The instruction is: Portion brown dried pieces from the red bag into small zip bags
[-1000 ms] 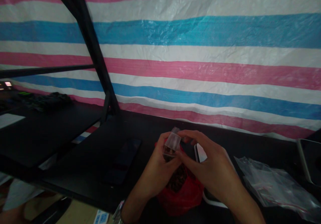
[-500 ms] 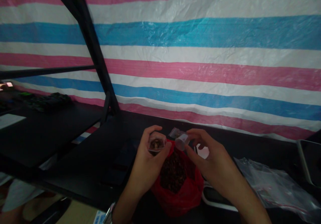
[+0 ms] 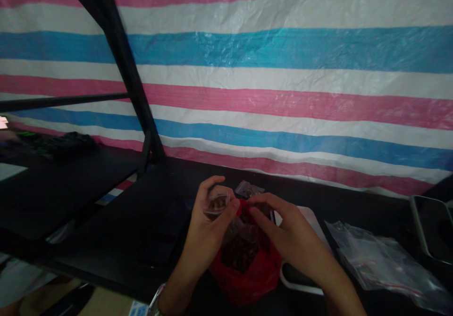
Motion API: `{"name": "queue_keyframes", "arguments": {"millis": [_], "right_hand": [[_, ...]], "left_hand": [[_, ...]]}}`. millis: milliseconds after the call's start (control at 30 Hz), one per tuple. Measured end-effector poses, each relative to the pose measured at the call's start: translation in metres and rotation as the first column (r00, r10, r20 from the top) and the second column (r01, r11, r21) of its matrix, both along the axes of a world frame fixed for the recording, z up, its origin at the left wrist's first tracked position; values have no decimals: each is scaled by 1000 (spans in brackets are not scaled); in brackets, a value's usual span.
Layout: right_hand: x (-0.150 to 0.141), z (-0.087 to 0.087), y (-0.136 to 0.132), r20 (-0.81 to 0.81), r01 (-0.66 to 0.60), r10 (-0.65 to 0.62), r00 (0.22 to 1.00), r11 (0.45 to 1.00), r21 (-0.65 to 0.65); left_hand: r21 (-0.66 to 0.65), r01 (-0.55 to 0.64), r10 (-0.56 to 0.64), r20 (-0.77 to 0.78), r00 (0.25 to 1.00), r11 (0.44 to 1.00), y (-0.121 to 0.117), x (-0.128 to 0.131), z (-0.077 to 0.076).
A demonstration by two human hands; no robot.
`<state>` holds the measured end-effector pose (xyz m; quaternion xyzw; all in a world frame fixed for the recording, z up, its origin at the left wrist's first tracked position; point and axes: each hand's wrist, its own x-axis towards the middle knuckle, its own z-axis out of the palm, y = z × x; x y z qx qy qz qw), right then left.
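Note:
My left hand (image 3: 208,231) is closed around a small clear zip bag (image 3: 217,203) with brown bean-like pieces inside, its mouth facing up. Below both hands a red plastic bag (image 3: 244,283) stands open, full of dark brown bean-like pieces (image 3: 239,254). The fingers of my right hand (image 3: 286,226) are pinched at the red bag's mouth. A small clear plastic cup (image 3: 247,231) shows faintly under them, over the pieces; its outline is dim. Just behind the red bag lies another small clear bag (image 3: 249,188) with brown contents.
A white scale-like device (image 3: 313,219) sits partly under my right forearm. Flat clear zip bags (image 3: 385,264) are piled to the right, with a phone-like device (image 3: 432,226) beyond. A black metal post (image 3: 123,61) rises at left before a striped sheet (image 3: 283,80).
My right hand has moved left and lowered the clear cup from above into the red bag's mouth. My left hand keeps hold of its small bag, nearly in place.

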<state>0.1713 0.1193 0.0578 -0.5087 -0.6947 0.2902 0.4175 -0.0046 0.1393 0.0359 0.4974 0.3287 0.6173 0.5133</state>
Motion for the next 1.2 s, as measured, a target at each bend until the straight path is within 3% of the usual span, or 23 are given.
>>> {"name": "queue_keyframes", "arguments": {"millis": [200, 300, 567, 733, 833, 967, 1067, 1200], "right_hand": [[-15, 1, -1, -268, -228, 196, 943, 969, -93], [-16, -6, 4, -362, -210, 173, 916, 975, -66], [-14, -13, 14, -497, 47, -60, 866, 998, -39], [-13, -10, 12, -495, -11, -11, 869, 999, -42], [-12, -8, 10, -479, 32, -41, 877, 999, -28], [-9, -4, 9, -368, 117, -89, 926, 992, 54], [-7, 0, 7, -313, 218, -171, 934, 968, 123], [-6, 4, 5, -267, 246, -187, 946, 946, 211]], "left_hand": [[26, 198, -196, -71, 978, 980, -6, 8, -1], [15, 238, -237, -63, 970, 971, -6, 8, -3], [0, 57, -57, -42, 998, 998, 4, 6, -14], [46, -101, 106, -109, 988, 994, 8, 7, -13], [113, -169, 185, -151, 971, 979, 9, 5, -11], [187, -150, 185, -189, 964, 971, 9, 9, -10], [177, -179, 207, -157, 966, 968, 8, 16, -6], [173, -157, 181, -137, 974, 972, 7, 24, -2]]}}
